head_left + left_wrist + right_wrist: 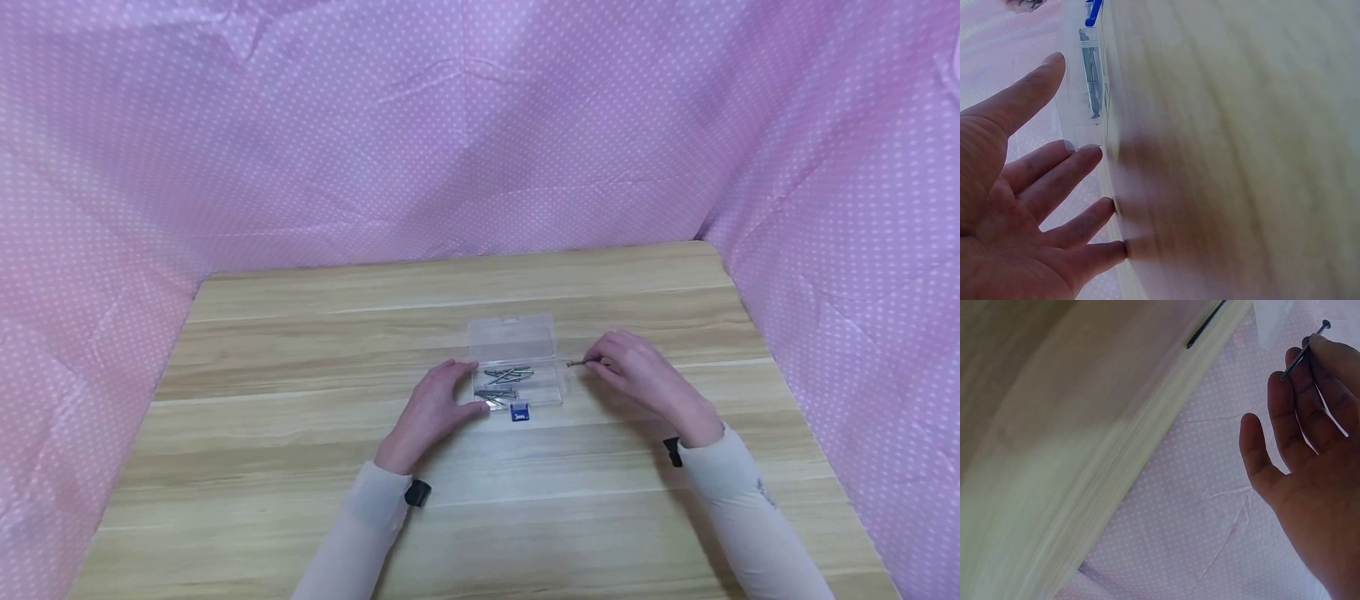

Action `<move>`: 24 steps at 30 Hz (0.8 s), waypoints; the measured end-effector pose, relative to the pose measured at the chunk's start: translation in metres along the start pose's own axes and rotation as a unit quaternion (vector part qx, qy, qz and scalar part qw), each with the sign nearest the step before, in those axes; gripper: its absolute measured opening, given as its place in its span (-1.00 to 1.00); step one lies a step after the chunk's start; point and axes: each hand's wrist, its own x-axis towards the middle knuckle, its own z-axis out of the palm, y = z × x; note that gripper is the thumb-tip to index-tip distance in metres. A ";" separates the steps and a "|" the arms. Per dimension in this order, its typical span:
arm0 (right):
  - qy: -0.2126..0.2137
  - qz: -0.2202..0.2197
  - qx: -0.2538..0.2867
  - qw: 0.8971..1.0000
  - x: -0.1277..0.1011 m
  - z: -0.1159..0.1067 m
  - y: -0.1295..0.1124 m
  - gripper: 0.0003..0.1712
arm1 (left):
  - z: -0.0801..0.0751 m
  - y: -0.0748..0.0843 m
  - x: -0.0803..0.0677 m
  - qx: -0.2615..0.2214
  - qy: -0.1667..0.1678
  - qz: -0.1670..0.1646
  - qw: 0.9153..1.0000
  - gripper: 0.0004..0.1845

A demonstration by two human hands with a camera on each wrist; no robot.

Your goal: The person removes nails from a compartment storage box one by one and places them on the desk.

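A clear plastic box [551, 387] lies open on the table, its lid [512, 337] folded toward the back. Two groups of metal nails [508, 375] fill parts of its compartments, and a blue latch [520, 412] sits at its front. My left hand [431, 408] is at the box's left end, fingertips touching that end and thumb near the front corner, fingers spread. To the right of the box, my right hand [637, 371] pinches one nail [1300, 356] between thumb and fingertips, its round head pointing outward. Another nail [1205, 325] lies on the table in the right wrist view.
The wooden table [300, 350] has a pale grain and rounded back corners. Pink dotted cloth [465, 150] hangs behind it and along both sides. Black wrist cameras [417, 493] are strapped below both hands.
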 end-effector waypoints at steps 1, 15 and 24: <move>-0.001 0.002 -0.001 1.000 0.000 0.000 0.000 -0.89 | 0.000 0.000 0.000 -0.001 0.000 0.000 1.000 -0.22; -0.027 0.008 -0.031 0.999 -0.001 0.004 0.010 -0.89 | 0.000 -0.002 -0.001 -0.001 0.005 0.003 1.000 -0.23; -0.054 0.013 -0.044 0.998 0.000 0.005 0.012 -0.91 | 0.000 -0.001 0.000 -0.006 0.001 0.002 1.000 -0.23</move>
